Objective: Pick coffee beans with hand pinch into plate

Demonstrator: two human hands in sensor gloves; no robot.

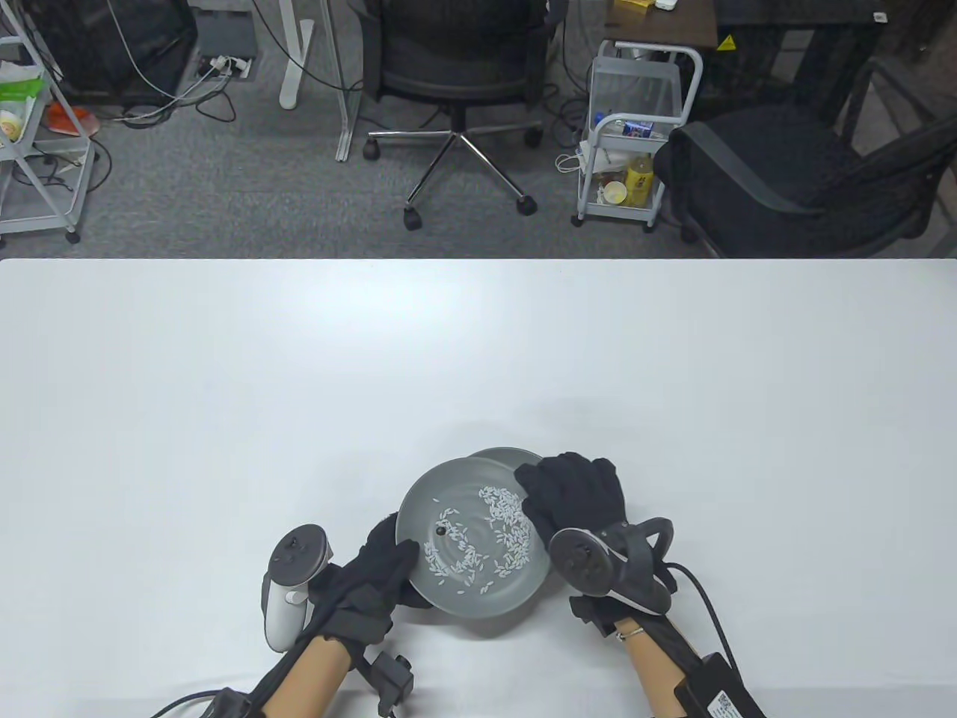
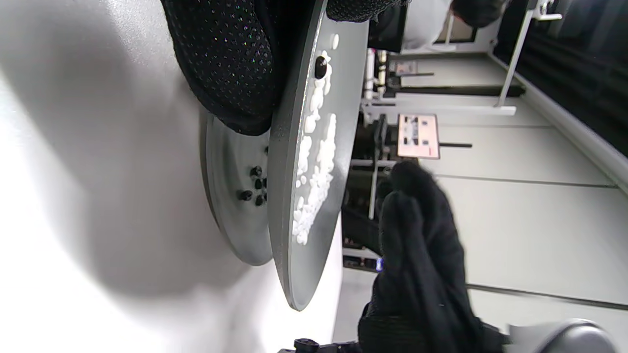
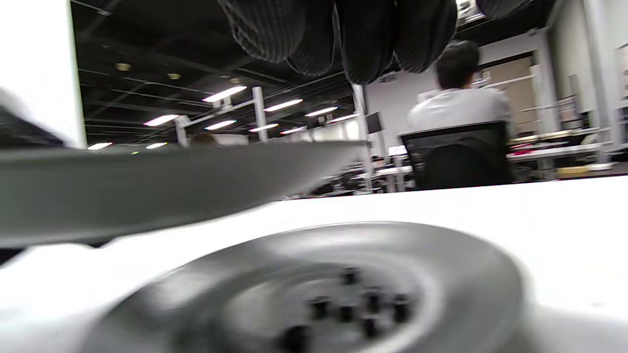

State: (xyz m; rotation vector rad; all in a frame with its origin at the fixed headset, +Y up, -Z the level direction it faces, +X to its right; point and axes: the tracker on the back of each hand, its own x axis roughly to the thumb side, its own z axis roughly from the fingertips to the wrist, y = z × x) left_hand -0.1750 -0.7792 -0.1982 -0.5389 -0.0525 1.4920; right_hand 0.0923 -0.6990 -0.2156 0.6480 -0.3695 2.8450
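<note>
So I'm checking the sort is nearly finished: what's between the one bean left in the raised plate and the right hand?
Table view: white rice grains on raised plate, between bean and right hand.

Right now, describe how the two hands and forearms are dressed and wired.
Both hands wear black knit gloves. The left hand carries a white-grey tracker with a round top; the right hand carries a black tracker. Forearms are bare, no sleeves. Black cables run along each, and a small black box sits at the left wrist. A thin bracelet circles the right.
</note>
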